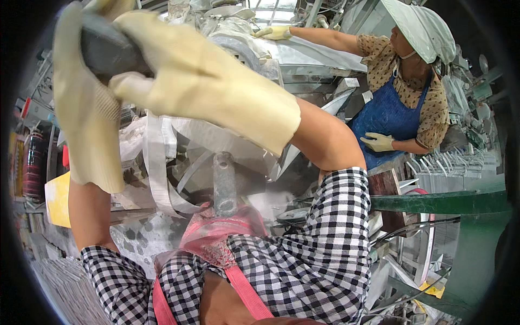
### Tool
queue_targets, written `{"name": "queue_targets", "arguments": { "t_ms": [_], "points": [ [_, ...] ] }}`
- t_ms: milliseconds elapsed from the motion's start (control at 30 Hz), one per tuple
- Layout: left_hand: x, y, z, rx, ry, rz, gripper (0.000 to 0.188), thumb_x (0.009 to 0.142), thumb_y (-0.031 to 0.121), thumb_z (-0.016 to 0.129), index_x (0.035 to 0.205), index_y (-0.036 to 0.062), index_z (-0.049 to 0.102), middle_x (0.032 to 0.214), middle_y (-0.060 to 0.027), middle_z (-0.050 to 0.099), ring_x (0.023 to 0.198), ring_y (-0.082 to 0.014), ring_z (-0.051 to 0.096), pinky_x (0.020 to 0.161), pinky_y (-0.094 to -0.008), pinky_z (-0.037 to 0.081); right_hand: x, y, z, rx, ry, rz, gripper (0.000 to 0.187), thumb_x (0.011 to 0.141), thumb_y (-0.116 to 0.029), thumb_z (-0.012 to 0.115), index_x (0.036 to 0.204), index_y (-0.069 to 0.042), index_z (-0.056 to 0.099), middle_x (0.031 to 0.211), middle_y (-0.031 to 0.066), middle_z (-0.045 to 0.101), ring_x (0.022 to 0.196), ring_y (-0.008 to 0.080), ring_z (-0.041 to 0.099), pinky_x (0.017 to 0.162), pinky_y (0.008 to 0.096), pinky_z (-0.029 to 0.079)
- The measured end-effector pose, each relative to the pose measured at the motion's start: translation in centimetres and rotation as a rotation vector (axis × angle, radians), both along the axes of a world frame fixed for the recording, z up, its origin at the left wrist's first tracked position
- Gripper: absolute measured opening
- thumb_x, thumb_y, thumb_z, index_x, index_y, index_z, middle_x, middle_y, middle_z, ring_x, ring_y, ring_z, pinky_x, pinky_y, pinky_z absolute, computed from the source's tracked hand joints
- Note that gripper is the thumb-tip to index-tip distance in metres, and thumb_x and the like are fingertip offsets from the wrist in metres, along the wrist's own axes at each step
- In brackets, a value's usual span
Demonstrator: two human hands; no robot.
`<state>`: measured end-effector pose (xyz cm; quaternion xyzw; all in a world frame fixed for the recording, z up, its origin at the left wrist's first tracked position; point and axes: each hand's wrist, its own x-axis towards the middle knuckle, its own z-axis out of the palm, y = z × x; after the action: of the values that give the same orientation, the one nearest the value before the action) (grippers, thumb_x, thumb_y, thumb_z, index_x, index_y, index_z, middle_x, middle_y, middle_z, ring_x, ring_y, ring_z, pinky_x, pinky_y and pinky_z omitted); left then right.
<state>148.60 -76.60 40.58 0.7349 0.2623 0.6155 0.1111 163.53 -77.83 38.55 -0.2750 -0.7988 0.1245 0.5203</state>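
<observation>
On the scene's far left side, the right hand [157,62] curls around a blurred dark grey piece [112,50] while the left hand [80,76] braces it, finger closure impossible to tell, so even, steady support seems wisest.

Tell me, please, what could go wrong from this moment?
The dark piece, raised high, could slip from the right grip, whose glove may be loose.
If it swings to the right, it might hit the co-worker's glove, which is stretched out.
The pink apron appears close to the grey post and might catch.
</observation>
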Motion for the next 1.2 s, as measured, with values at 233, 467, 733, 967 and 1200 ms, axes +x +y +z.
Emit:
{"name": "queue_targets", "arguments": {
  "t_ms": [233,467,733,967,1200],
  "points": [
    [1.4,-5.8,-4.1,-0.382,0.307,-0.312,0.045,0.088,0.013,0.062,0.131,0.0008,0.061,0.141,-0.0152,0.058,0.129,-0.0295,0.056,0.108,-0.0389,0.044,11.5,1.6,-0.6,-0.048,0.014,-0.119,0.041,0.092,-0.016,0.068,0.127,0.002,0.059,0.107,0.0133,0.067,0.096,0.0248,0.066,0.081,0.0337,0.054],
    [2.2,-7.5,-6.4,-0.047,0.677,-0.607,0.030,0.083,0.000,0.064,0.113,-0.0020,0.068,0.114,-0.0183,0.070,0.112,-0.0347,0.065,0.107,-0.0512,0.046,21.4,-0.9,-4.1,-0.509,0.210,-0.473,0.041,0.093,-0.022,0.071,0.125,0.004,0.064,0.076,0.0052,0.066,0.056,0.0081,0.057,0.049,0.0221,0.040],
    [0.7,-7.5,-5.8,-0.009,0.631,-0.592,0.024,0.077,-0.008,0.058,0.100,-0.0038,0.066,0.098,-0.0178,0.071,0.091,-0.0360,0.069,0.090,-0.0505,0.053,26.2,1.0,-8.5,-0.831,0.081,-0.850,0.058,0.085,-0.026,0.073,0.133,0.003,0.059,0.064,0.0080,0.059,0.046,0.0134,0.053,0.042,0.0297,0.041],
    [-0.2,-8.9,-4.9,-0.138,0.613,-0.569,0.045,0.065,-0.003,0.066,0.109,-0.0028,0.070,0.106,-0.0150,0.072,0.096,-0.0315,0.070,0.093,-0.0465,0.055,25.6,12.1,-14.9,-0.708,-0.221,-1.117,0.035,0.082,-0.034,0.068,0.096,-0.002,0.067,0.096,0.0204,0.071,0.080,0.0351,0.068,0.076,0.0438,0.053],
    [-0.4,-8.8,-3.6,-0.171,0.654,-0.609,0.039,0.064,0.004,0.068,0.102,-0.0018,0.073,0.103,-0.0149,0.073,0.092,-0.0297,0.072,0.089,-0.0419,0.058,26.7,20.2,-20.3,-0.871,-0.028,-1.140,0.035,0.085,-0.035,0.065,0.107,-0.008,0.068,0.115,0.0191,0.070,0.110,0.0370,0.064,0.093,0.0452,0.050]
  ]
}}
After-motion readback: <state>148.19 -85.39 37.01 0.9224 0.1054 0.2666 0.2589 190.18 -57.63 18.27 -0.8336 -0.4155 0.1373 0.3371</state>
